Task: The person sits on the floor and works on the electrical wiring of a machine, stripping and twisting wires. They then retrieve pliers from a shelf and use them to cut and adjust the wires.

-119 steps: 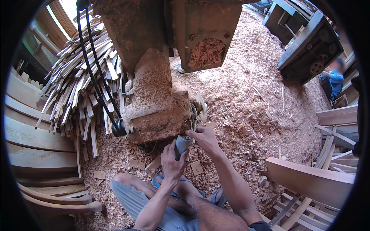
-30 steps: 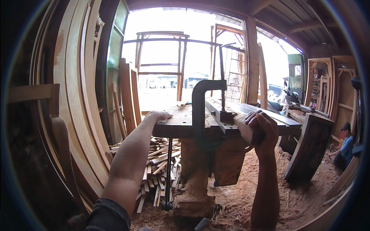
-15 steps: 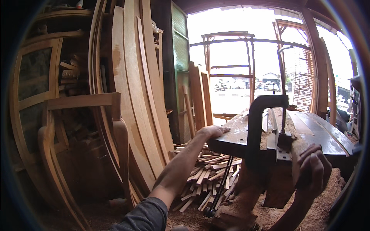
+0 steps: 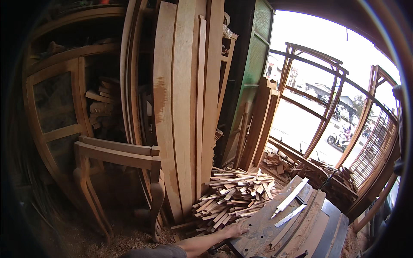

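The left hand (image 4: 235, 231) lies flat, fingers spread open, on the near-left edge of the tabletop (image 4: 275, 228) (dusty, metal); offcuts (image 4: 234, 195) are piled beyond; the right hand is out of view.

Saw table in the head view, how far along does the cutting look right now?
Done: a heap of short wood strips lies on the floor beside the saw table, and sawdust coats its top. In hand: only the left hand shows, flat on the table's near edge, holding nothing; two pale strips lie farther up the top. Left: tall boards lean at full length against the wall.
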The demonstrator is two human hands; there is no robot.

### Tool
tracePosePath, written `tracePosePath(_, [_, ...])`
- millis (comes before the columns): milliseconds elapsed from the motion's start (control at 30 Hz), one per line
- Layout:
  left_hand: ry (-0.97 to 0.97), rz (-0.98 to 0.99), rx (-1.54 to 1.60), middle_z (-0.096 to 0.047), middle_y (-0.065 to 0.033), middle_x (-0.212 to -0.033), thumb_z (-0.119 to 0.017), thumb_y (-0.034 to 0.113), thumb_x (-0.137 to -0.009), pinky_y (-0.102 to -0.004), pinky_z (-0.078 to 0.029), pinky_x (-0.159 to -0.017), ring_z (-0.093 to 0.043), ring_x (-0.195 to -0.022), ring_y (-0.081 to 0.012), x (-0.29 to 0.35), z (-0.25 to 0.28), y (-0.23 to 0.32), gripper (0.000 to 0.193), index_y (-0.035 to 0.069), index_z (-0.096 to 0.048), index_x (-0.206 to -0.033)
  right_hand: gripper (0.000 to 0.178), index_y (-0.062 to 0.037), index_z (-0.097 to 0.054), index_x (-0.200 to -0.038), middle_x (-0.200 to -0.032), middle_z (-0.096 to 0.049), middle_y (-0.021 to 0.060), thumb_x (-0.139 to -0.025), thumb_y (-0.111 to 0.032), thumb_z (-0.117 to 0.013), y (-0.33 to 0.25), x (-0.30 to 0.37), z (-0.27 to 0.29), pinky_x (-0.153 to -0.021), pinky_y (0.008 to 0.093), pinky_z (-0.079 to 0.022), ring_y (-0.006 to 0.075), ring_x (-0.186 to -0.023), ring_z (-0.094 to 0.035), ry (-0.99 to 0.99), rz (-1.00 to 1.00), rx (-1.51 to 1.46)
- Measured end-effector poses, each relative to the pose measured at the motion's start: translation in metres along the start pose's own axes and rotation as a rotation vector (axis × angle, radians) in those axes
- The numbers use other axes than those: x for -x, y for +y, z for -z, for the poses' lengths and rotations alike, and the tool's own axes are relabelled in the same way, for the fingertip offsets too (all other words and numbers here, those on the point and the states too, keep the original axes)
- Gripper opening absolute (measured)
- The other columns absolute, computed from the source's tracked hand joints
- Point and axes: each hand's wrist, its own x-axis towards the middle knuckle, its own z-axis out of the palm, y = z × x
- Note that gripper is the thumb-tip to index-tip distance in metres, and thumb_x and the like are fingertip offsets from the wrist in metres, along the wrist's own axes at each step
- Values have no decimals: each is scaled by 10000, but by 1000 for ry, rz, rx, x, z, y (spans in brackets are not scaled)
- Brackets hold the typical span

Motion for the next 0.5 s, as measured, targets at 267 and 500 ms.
tracePosePath(267, [103, 164, 234, -551, -286, -1324, -492, 533, -1004, -532, -447, -1006, -530, -1244, -459, 23, -21, -26, 621, 63, -419, -1403, 121, -38, -689, -897, -976, -694, 132, -908, -140, -624, -77, 32, 36, -991, 425, -462, 302, -1003, -628, -255, -403, 123])
tracePosePath(500, [-89, 115, 326, -525, -242, -1353, -538, 388, -1018, -477, -424, -1060, -502, -1277, -413, 238, 50, -96, 523, 20, -500, -1387, 230, -41, -716, -1040, -1016, -722, 154, -935, -239, -663, -136, 27, -52, -933, 425, -487, 329, -1001, -662, -818, -600, -17])
